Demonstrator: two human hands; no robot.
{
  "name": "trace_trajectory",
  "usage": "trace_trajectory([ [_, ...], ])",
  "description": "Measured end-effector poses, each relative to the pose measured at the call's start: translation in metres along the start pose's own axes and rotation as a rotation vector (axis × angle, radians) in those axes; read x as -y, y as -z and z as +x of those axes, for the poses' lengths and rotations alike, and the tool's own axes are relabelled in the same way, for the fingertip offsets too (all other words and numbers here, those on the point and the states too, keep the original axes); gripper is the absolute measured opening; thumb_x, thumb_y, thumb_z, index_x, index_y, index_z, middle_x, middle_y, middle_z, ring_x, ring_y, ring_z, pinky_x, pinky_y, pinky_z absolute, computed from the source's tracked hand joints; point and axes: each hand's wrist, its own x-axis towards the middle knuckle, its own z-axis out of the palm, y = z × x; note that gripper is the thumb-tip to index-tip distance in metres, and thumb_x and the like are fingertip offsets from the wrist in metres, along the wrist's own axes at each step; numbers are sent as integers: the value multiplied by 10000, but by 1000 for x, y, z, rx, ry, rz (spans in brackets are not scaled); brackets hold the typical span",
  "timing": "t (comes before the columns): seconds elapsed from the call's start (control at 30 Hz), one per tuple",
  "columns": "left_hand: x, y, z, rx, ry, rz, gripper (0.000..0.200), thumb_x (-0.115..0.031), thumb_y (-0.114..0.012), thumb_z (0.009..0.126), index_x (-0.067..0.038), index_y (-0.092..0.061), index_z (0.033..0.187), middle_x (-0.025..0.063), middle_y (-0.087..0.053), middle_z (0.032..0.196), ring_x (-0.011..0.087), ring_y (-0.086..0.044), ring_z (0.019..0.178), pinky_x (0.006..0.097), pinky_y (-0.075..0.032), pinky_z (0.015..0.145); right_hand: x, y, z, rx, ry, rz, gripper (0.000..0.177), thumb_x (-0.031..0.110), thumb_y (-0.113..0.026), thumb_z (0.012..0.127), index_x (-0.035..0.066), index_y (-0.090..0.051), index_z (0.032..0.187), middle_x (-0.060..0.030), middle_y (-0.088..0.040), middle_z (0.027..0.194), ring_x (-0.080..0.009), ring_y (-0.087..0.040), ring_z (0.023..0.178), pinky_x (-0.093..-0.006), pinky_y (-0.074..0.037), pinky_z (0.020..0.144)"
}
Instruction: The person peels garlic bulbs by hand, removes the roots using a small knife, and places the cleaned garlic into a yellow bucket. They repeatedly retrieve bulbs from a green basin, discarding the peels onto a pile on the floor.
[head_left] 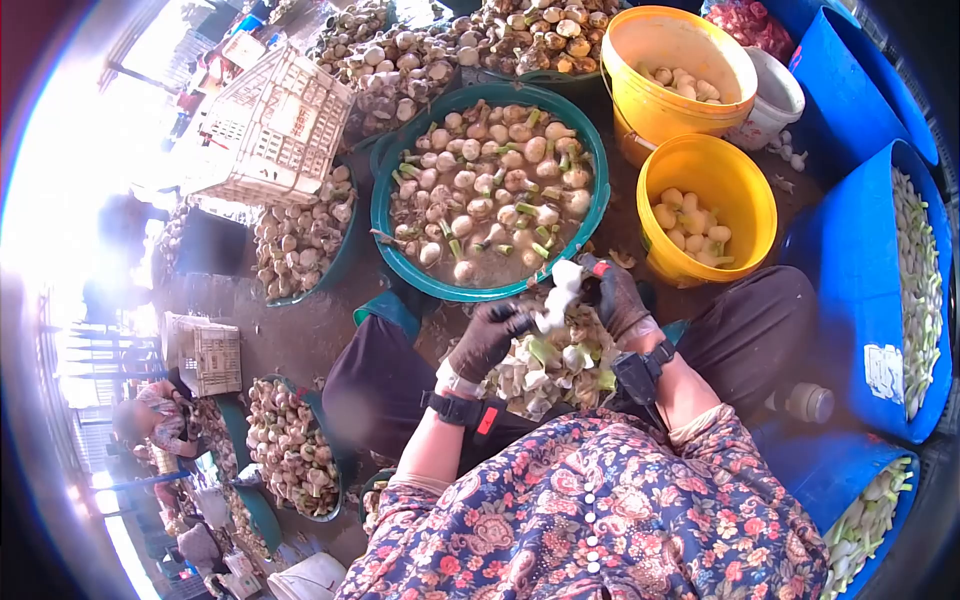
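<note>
My left hand [490, 338], in a dark glove, has its fingers closed at the lower end of a white peeled garlic bulb [563, 290]. My right hand [618, 298], gloved too, grips the bulb's upper right side. Its outline is slightly blurred, and the gloves hide part of it. Directly beneath, between my knees, lies a heap of garlic peelings and stem bits [545, 365]. Just beyond my hands stands a green tub [385, 225] of unpeeled garlic bulbs [480, 180] in muddy water.
Two yellow buckets [765, 215] at the right contain white peeled bulbs [690, 222]. Blue barrels [850, 290] with stemmed garlic line the right side. A white crate [270, 125] rests over garlic at the upper left. Other people [165, 420] sit at the far left.
</note>
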Motion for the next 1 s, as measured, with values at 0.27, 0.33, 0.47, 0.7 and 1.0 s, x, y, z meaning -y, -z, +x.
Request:
trace_trajectory([
  [0.27,-50,36,-29,348,91,-199,364,-283,-744,711,55,-634,793,116,-644,782,190,-603,721,303,-470,658,-18,27,32,-22,-337,491,308,468,-574,859,163,-611,835,41,-588,677,-61,-517,581,-220,-422,473],
  [0.33,-55,56,-23,405,167,-30,391,-318,-746,719,44,-631,811,101,-638,768,178,-589,691,288,-457,629,-2,24,28,-60,-338,572,332,479,-567,857,149,-604,881,30,-599,718,-77,-528,601,-222,-432,476],
  [0.47,-15,84,32,42,273,751,635,-494,-696,731,7,-591,1106,140,-652,1011,256,-623,934,327,-475,820,45,29,23,329,-127,992,565,589,-549,805,60,-566,999,-40,-577,818,-148,-518,711,-268,-431,582],
  [0.7,119,170,141,-309,557,1183,860,-723,-572,634,-35,-593,1151,180,-558,1219,312,-516,1161,403,-364,1002,69,22,15,271,-217,668,933,786,-344,759,-5,-487,1234,-92,-618,820,-220,-584,670,-332,-500,592],
  [1.0,40,57,87,-200,223,758,630,-469,-783,606,8,-630,988,186,-665,902,266,-655,836,345,-496,726,-2,-25,20,25,202,-649,415,448,-600,833,41,-663,784,-125,-603,659,-209,-616,643,-351,-463,601],
])
